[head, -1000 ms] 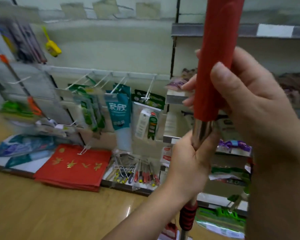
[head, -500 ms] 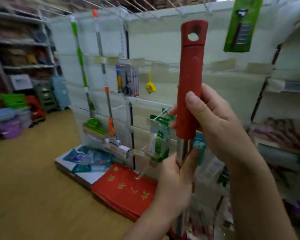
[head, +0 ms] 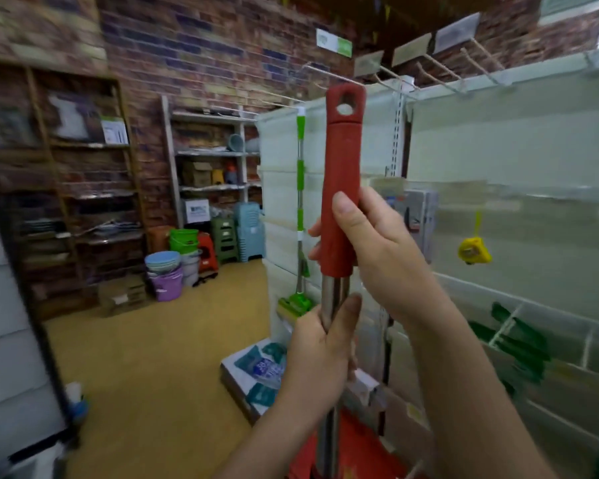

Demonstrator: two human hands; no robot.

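Observation:
I hold a mop pole upright in front of me. Its red grip [head: 341, 174] has a hanging hole at the top, and a shiny steel tube [head: 332, 295] runs down from it. My right hand [head: 377, 250] grips the lower part of the red grip, thumb on the near side. Just below, my left hand [head: 320, 354] grips the steel tube with the thumb pointing up along it. The pole's lower end runs out of the bottom of the frame.
A white display panel [head: 498, 160] with wire hooks stands behind the pole, holding a green mop [head: 301, 209] and a yellow tape measure [head: 473, 250]. Stacked basins and buckets [head: 168, 271], stools and shelving line the brick wall at left. A red packet lies by the floor.
The view has swung upward and to the left, from the low hooks and red packet to the brick wall and panel top. Both hands keep the same hold on the pole.

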